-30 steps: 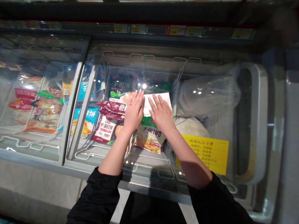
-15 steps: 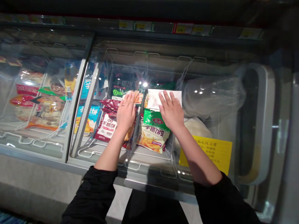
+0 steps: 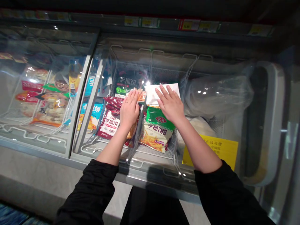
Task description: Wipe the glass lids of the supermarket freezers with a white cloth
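My right hand (image 3: pixel 171 104) lies flat with fingers spread on a folded white cloth (image 3: pixel 152 94), pressing it against the glass lid (image 3: pixel 161 70) of a chest freezer. Whether the cloth is fabric or paper I cannot tell. My left hand (image 3: pixel 129 107) rests palm down on the same glass, fingers stretched out, holding nothing. Beneath the glass, below my right hand, is a green and cream food packet (image 3: pixel 156 136). A dark red packet (image 3: pixel 109 125) lies under the glass beside my left hand, and a dark green packet (image 3: pixel 126 82) sits farther back.
Left of the lid's metal frame (image 3: pixel 85 103), a second glass section covers more bagged food (image 3: pixel 47 107). A yellow notice (image 3: pixel 222 151) is at the right, near a grey curved handle (image 3: pixel 278 125). Price labels (image 3: pixel 150 22) line the back rail. Plastic-wrapped goods (image 3: pixel 217 92) lie under the right side.
My right hand and the white cloth have slid slightly left and back across the glass. My left hand stays in place on the lid. The view has shifted a little.
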{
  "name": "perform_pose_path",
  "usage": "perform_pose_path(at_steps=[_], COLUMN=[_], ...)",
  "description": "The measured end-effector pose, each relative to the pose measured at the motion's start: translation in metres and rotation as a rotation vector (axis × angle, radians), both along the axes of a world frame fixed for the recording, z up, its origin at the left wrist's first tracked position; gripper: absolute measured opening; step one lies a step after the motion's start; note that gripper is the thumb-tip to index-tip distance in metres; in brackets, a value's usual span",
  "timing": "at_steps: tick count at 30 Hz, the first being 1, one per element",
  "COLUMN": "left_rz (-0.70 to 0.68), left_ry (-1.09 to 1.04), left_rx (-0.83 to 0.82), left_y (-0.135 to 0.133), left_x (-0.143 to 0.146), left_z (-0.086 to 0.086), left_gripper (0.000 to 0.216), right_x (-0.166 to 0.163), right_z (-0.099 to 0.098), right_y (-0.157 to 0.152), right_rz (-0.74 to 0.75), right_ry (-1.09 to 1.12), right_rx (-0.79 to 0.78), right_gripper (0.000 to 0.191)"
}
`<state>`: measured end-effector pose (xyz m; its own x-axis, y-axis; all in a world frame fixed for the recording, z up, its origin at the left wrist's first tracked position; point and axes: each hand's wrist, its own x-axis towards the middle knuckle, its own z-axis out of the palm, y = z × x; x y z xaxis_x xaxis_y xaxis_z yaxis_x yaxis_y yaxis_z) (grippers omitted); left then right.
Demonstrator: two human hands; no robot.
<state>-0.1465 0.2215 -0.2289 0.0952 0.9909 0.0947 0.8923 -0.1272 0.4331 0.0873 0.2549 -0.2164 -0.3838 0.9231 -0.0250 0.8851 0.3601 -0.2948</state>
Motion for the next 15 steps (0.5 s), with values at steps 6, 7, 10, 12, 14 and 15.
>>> perform_pose_path(at_steps=[6,7,10,12,14,15], left_rz=[-0.005,-0.006,0.0,0.004,0.0,-0.003], left_ry=[-0.028,-0.03,-0.026,-0.019,-0.019,-0.021], left_rx=[-0.003,0.0,0.001,-0.007,-0.016,-0.02], left_y=[0.0,0.0,0.0,0.0,0.0,0.0], left_x=[0.001,0.001,0.001,0.001,0.0,0.0], left_z=[0.0,0.001,0.002,0.002,0.002,0.002], left_gripper=[0.065,0.065,0.065,0.066,0.066,0.067], right_x=[0.011,0.006,-0.016,-0.028,-0.031,-0.03], right_z=[0.004,0.006,0.007,0.006,0.005,0.004], right_y=[-0.059,-0.072,-0.082,-0.066,-0.045,-0.038], right_rz=[-0.15,-0.142,-0.095,-0.066,-0.043,-0.045], right_ry=[-0.028,-0.026,-0.015,-0.012,-0.01,-0.009], right_rx=[-0.037,-0.041,-0.039,-0.04,-0.041,-0.038], right_gripper=[0.062,0.063,0.065,0.064,0.062,0.062])
